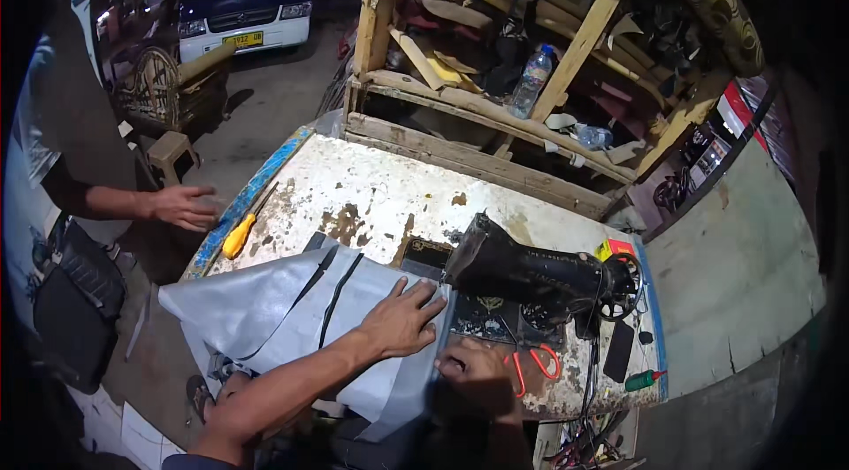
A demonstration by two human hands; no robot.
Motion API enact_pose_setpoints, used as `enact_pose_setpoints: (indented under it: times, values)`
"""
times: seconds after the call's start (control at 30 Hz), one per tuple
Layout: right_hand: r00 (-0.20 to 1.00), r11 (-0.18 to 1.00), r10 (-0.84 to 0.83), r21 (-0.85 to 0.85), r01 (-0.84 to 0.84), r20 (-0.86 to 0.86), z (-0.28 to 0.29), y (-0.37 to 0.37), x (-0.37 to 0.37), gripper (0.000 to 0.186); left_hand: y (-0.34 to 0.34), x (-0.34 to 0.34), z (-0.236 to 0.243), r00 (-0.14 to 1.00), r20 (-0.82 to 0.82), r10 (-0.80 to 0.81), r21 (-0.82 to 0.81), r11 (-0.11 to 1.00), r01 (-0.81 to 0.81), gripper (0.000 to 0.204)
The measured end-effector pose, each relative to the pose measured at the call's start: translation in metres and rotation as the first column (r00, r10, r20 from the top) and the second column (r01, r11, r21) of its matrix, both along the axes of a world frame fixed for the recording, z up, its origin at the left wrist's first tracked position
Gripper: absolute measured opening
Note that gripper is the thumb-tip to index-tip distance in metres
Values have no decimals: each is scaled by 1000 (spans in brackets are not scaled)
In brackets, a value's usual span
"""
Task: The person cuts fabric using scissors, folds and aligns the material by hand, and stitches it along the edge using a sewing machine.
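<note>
A large grey sheet (292, 320), smooth like vinyl, drapes over the near left part of the table, with black strips (338, 298) across it. My left hand (402, 321) lies on it palm down, fingers spread, close to the needle end of a black sewing machine (531, 280). The sheet's right edge runs along the machine bed. There my right hand (473, 371) is closed, its curled fingers at that edge; shadow hides part of the grip. Scissors with red handles (535, 370) lie just right of my right hand.
Another person's hand (186, 207) hangs at the left, near a yellow-handled screwdriver (237, 238) on the worn white table (380, 178). A green bottle (643, 380) and dark flat object (619, 352) lie at right. Behind stands a wooden rack (495, 160) with a water bottle (532, 81).
</note>
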State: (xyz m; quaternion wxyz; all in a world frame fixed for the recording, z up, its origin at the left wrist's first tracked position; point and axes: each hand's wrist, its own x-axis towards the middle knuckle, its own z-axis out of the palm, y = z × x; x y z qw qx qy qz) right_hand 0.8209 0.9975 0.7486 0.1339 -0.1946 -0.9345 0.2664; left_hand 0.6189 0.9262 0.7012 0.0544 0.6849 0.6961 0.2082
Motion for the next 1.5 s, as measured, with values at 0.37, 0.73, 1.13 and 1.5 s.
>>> enact_pose_setpoints:
  times: [0.37, 0.73, 1.13, 1.5]
  values:
    - [881, 888, -453, -160, 431, -138, -11, 42, -42, 26, -3, 1, -4, 998, -62, 28, 15, 1000, -28, 59]
    - [942, 948, -318, -4, 320, -108, -42, 73, -72, 22, -4, -4, 12, 999, -16, 32, 11, 999, -32, 66]
    - [986, 986, -164, 26, 165, -36, -42, 80, -62, 16, -1, -6, 18, 1000, -18, 1, -72, 997, -2, 61]
    - [984, 989, -133, 46, 139, -122, -46, 81, -58, 14, 2, -3, 13, 1000, -17, 10, 2, 1000, -10, 60]
